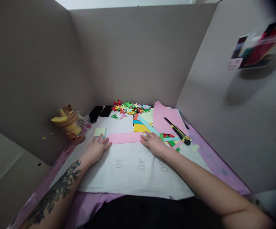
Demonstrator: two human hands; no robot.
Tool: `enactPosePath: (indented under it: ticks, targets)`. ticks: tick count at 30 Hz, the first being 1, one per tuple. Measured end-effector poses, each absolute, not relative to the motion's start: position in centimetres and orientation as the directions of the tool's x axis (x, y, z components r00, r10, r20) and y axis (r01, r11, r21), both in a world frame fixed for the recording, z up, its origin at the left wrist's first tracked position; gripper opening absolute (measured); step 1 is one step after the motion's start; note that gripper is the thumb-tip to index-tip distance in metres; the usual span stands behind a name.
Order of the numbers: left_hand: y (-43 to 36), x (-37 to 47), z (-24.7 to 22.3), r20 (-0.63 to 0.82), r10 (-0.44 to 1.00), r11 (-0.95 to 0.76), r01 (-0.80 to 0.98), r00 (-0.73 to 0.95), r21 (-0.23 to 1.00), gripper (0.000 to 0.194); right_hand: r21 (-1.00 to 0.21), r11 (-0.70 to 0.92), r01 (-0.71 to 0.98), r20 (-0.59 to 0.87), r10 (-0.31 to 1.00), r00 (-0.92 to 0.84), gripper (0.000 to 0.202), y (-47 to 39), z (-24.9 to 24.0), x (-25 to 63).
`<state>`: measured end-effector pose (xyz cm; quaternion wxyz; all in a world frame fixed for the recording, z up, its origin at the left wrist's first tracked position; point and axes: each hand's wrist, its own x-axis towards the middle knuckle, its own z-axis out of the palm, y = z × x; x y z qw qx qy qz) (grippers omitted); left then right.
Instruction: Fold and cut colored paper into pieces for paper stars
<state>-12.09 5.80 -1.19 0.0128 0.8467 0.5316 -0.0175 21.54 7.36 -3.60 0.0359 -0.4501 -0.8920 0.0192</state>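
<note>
A pink paper strip (pixel 125 138) lies flat across the white sheet in front of me. My left hand (pixel 97 149) rests at its left end, fingers stretched out and apart. At the strip's right end, my right hand (pixel 154 143) lies with extended fingertips on the paper. A small stack of pale yellow and blue square papers (pixel 100 132) sits just beyond my left fingers. Beyond my right hand is a black and yellow utility knife (pixel 178 131), blade out, lying partly on larger pink sheets (pixel 165 116).
Folded paper stars (pixel 130 107) are heaped at the back. Coloured strips and scraps (pixel 173 141) lie right of my right hand. Two black phones (pixel 106 111) and a cup (pixel 72 125) stand at left. Grey panels (pixel 138 57) enclose the table; a clear holder (pixel 254 52) hangs at right.
</note>
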Motion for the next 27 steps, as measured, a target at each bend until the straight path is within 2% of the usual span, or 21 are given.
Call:
enactPosePath:
  ticks: [4,7,10,13,16,21,27]
  targets:
    - [4.4,-12.0,-1.4,-0.013,0.926,-0.378,0.923,0.378,-0.075,0.048,-0.04,0.544,0.838,0.057,0.839,-0.541,0.039,6.6,-3.7,21.7]
    - [4.5,-11.6,-1.0,0.015,0.922,-0.384,0.92,0.386,-0.071,0.044,-0.071,0.46,0.885,0.121,0.885,-0.45,0.034,6.7,-3.6,21.9]
    - [5.4,-10.6,-0.6,0.107,0.927,-0.363,0.932,0.361,0.002,0.036,-0.214,0.4,0.891,0.209,0.91,-0.358,0.033,7.5,-3.1,21.8]
    - [6.8,-8.6,-0.4,0.174,0.903,-0.418,0.895,0.392,0.155,0.031,-0.325,0.483,0.813,0.244,0.873,-0.421,0.034,8.6,-2.5,21.0]
    - [8.4,-6.5,-0.7,0.134,0.878,-0.479,0.837,0.461,0.264,0.029,-0.357,0.528,0.771,0.194,0.849,-0.491,0.029,9.9,-2.5,19.7]
    - [10.4,-5.0,-1.4,0.01,0.891,-0.434,0.847,0.454,0.308,0.027,-0.386,0.464,0.797,0.034,0.871,-0.49,0.017,11.6,-3.4,18.8]
    - [11.0,-4.8,-1.5,-0.054,0.907,-0.383,0.874,0.417,0.299,0.029,-0.286,0.491,0.823,-0.005,0.858,-0.514,0.021,12.2,-3.3,18.8]
